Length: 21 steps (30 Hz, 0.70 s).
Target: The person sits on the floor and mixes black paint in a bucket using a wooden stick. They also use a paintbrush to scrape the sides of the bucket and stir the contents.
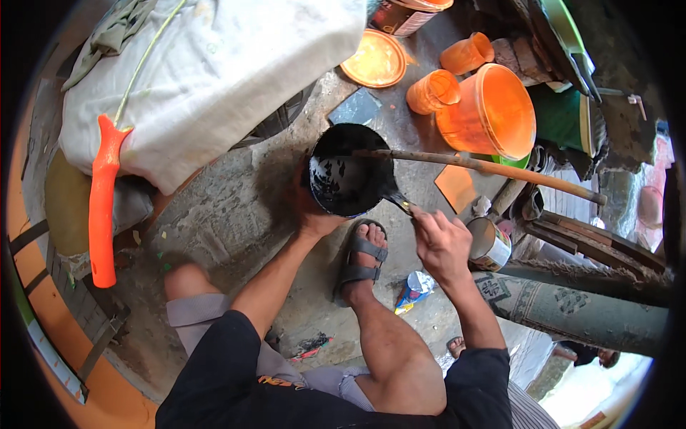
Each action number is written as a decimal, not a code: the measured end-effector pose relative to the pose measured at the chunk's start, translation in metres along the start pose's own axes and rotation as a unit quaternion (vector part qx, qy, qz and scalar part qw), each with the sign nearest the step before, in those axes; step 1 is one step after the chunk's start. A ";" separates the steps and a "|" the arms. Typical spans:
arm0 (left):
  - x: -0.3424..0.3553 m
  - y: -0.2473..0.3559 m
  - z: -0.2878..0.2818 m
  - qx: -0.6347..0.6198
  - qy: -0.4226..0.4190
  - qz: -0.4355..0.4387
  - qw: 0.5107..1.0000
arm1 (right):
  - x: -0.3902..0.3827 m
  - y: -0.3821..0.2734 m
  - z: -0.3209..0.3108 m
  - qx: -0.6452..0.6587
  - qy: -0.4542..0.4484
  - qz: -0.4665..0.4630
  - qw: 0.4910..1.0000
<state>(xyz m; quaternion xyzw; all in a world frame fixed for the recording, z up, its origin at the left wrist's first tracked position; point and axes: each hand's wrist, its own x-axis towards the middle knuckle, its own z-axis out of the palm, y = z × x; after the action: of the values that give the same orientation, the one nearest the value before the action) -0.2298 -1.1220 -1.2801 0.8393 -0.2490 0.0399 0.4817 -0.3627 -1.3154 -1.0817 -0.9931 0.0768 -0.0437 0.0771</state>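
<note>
Here, just toward twelve o'clock from centre, sits a black-coated bucket [350,137]. My left hand [312,214] cups its seven o'clock side, fingers mostly hidden. My right hand [441,244], at four o'clock, curls firmly round a dark brush [396,200]. A stiff stick [493,168] juts toward three o'clock. The wet-looking inside would likely be slippery; the outer wall seems safer to hold.

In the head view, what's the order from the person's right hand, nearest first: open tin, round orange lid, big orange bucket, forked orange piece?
Nearest the right hand first:
1. Open tin, just right of it.
2. Big orange bucket, upper right.
3. Round orange lid, near the top.
4. Forked orange piece, far left.
</note>
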 end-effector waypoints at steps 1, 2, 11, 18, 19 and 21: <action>0.000 -0.001 0.001 0.005 0.016 0.013 1.000 | -0.010 0.001 -0.006 -0.018 -0.020 0.031 0.999; 0.003 -0.001 0.004 -0.023 0.021 0.007 0.999 | -0.015 0.006 -0.005 -0.003 0.003 0.046 0.999; 0.004 0.006 -0.003 -0.061 0.033 0.007 0.998 | -0.016 -0.009 -0.006 0.093 0.016 0.130 0.987; 0.001 0.007 0.003 -0.010 0.004 0.005 1.000 | -0.014 -0.048 -0.013 0.251 0.007 0.226 0.941; 0.000 0.002 0.000 0.004 -0.002 0.004 1.000 | -0.013 -0.049 0.000 0.250 0.050 0.167 0.952; 0.007 -0.001 -0.001 0.000 -0.011 -0.015 1.000 | -0.018 -0.061 0.020 0.282 0.042 0.184 0.941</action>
<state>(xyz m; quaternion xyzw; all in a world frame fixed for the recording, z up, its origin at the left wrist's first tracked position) -0.2233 -1.1233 -1.2779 0.8432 -0.2415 0.0234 0.4797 -0.3694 -1.2499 -1.0926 -0.8964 0.2459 -0.0902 0.3575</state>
